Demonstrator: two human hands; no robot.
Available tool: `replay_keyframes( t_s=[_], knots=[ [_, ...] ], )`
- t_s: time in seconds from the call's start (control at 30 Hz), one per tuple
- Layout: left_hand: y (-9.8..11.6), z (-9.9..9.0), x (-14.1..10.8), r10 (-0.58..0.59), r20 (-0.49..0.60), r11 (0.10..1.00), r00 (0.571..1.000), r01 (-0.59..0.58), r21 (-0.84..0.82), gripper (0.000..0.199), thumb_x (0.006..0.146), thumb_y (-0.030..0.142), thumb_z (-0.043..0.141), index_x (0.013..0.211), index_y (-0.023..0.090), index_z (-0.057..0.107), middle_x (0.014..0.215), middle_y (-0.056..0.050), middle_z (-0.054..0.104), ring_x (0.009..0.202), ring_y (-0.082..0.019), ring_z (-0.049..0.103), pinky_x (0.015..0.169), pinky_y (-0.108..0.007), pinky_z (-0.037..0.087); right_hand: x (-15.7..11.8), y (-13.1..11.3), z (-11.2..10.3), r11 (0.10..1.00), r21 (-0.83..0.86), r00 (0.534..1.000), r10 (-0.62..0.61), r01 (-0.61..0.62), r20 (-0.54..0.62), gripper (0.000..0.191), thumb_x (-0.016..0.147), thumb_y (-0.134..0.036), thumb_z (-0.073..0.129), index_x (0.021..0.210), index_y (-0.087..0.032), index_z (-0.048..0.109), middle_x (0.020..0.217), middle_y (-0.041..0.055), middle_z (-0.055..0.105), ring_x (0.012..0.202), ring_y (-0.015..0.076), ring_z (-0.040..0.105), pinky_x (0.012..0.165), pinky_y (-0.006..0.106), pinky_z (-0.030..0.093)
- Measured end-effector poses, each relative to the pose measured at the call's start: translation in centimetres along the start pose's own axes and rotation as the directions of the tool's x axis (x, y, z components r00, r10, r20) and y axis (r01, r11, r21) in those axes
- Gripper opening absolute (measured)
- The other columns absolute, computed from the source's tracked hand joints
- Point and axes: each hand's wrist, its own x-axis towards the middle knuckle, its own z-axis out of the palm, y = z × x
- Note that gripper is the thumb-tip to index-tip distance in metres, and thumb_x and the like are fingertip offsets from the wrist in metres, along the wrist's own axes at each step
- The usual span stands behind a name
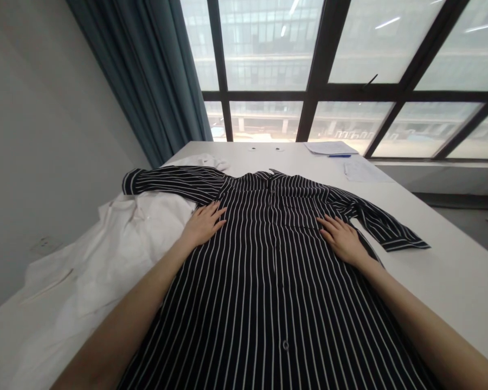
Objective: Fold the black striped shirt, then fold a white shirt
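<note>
A black shirt with white stripes [252, 271] lies spread front side up, its collar toward the window and its hem toward me. My left hand [204, 223] rests flat on the shirt's left edge, just below the sleeve, fingers apart. On the opposite edge, beside the chest pocket, my right hand [342, 238] lies flat with its fingers stretched out. Neither hand grips the cloth. One sleeve [174, 180] reaches out to the left over white fabric; the other sleeve [386, 225] slants down to the right across the table. Buttons run down the middle.
Crumpled white garments [134, 233] are heaped along the left side of the white table [443, 287]. Papers [331, 148] and a blue pen [339, 156] lie at the far right. Behind stand a blue curtain [158, 70] and a dark-framed window [315, 70].
</note>
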Motion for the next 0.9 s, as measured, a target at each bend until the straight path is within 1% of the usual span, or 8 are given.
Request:
replay_keyframes(
  t_s=[0.13, 0.23, 0.27, 0.33, 0.4, 0.53, 0.73, 0.9],
  knots=[
    [3.1, -1.5, -0.5, -0.009, -0.068, 1.0, 0.998, 0.008, -0.013, 0.044, 0.103, 0.027, 0.028, 0.139, 0.011, 0.047, 0.155, -0.013, 0.038, 0.146, -0.027, 0.027, 0.117, -0.047, 0.022, -0.4, -0.9, -0.9, 0.997, -0.057, 0.999, 0.046, -0.045, 0.006, 0.05, 0.1, -0.044, 0.033, 0.142, -0.023, 0.048, 0.151, 0.0129, 0.044, 0.14, 0.0366, 0.036, 0.107, 0.061, 0.034],
    [6.8, -2.0, -1.8, 0.033, -0.049, 0.999, 0.998, -0.035, -0.036, 0.044, 0.103, 0.031, 0.032, 0.141, 0.015, 0.048, 0.155, -0.013, 0.038, 0.146, -0.027, 0.028, 0.117, -0.048, 0.024, -2.1, -3.7, -2.0, 0.998, -0.035, 0.998, -0.057, 0.057, 0.001, 0.05, 0.1, -0.042, 0.034, 0.143, -0.022, 0.048, 0.153, 0.0123, 0.042, 0.143, 0.0353, 0.03, 0.11, 0.059, 0.031],
    [8.1, -2.1, -2.5, 0.086, -0.028, 0.995, 0.996, -0.087, -0.054, 0.045, 0.102, 0.036, 0.035, 0.143, 0.02, 0.046, 0.155, -0.01, 0.038, 0.146, -0.025, 0.029, 0.117, -0.045, 0.026, -2.9, -4.9, -2.3, 0.993, -0.004, 0.993, -0.121, 0.121, 0.007, 0.049, 0.1, -0.042, 0.034, 0.143, -0.023, 0.048, 0.153, 0.0105, 0.041, 0.144, 0.0333, 0.029, 0.111, 0.057, 0.03],
    [10.4, -2.1, -4.2, 0.28, 0.053, 0.95, 0.958, -0.269, -0.16, 0.051, 0.102, 0.044, 0.037, 0.149, 0.025, 0.037, 0.158, -0.007, 0.032, 0.147, -0.025, 0.026, 0.117, -0.048, 0.026, -4.8, -7.1, -2.9, 0.967, 0.072, 0.968, -0.248, 0.246, 0.03, 0.049, 0.101, -0.044, 0.032, 0.145, -0.027, 0.045, 0.155, 0.0062, 0.039, 0.146, 0.0292, 0.026, 0.114, 0.055, 0.027],
    [11.7, -2.1, -6.1, 0.35, 0.099, 0.919, 0.931, -0.322, -0.227, 0.052, 0.101, 0.047, 0.036, 0.151, 0.031, 0.031, 0.16, -0.006, 0.029, 0.147, -0.026, 0.025, 0.116, -0.053, 0.026, -6.6, -8.7, -3.3, 0.939, 0.136, 0.942, -0.327, 0.316, 0.072, 0.05, 0.101, -0.047, 0.032, 0.149, -0.032, 0.039, 0.157, 0.0032, 0.036, 0.147, 0.027, 0.025, 0.114, 0.054, 0.027],
    [11.0, -2.1, -9.0, 0.316, 0.132, 0.93, 0.94, -0.279, -0.237, 0.055, 0.101, 0.045, 0.039, 0.153, 0.034, 0.025, 0.161, -0.006, 0.025, 0.148, -0.027, 0.023, 0.116, -0.054, 0.025, -9.1, -8.1, -3.3, 0.95, 0.127, 0.949, -0.297, 0.284, 0.105, 0.052, 0.1, -0.051, 0.033, 0.151, -0.037, 0.034, 0.158, 0.0016, 0.034, 0.146, 0.0278, 0.025, 0.113, 0.058, 0.028],
    [8.2, -2.4, -12.9, 0.267, 0.081, 0.951, 0.96, -0.249, -0.186, 0.057, 0.1, 0.044, 0.041, 0.154, 0.036, 0.022, 0.16, -0.004, 0.027, 0.147, -0.026, 0.025, 0.115, -0.049, 0.028, -12.3, -2.8, -3.0, 0.989, 0.013, 0.989, -0.148, 0.148, 0.007, 0.052, 0.1, -0.051, 0.032, 0.148, -0.033, 0.041, 0.155, 0.0028, 0.038, 0.144, 0.0281, 0.032, 0.11, 0.055, 0.035],
    [7.7, -2.4, -15.6, 0.217, 0.038, 0.968, 0.975, -0.211, -0.133, 0.058, 0.1, 0.046, 0.04, 0.154, 0.033, 0.023, 0.159, -0.004, 0.03, 0.146, -0.025, 0.029, 0.114, -0.047, 0.032, -14.7, 0.1, -2.7, 0.996, -0.054, 0.993, -0.073, 0.068, -0.089, 0.055, 0.099, -0.05, 0.027, 0.144, -0.026, 0.048, 0.15, 0.0082, 0.047, 0.139, 0.0306, 0.039, 0.107, 0.056, 0.038]
  ],
)
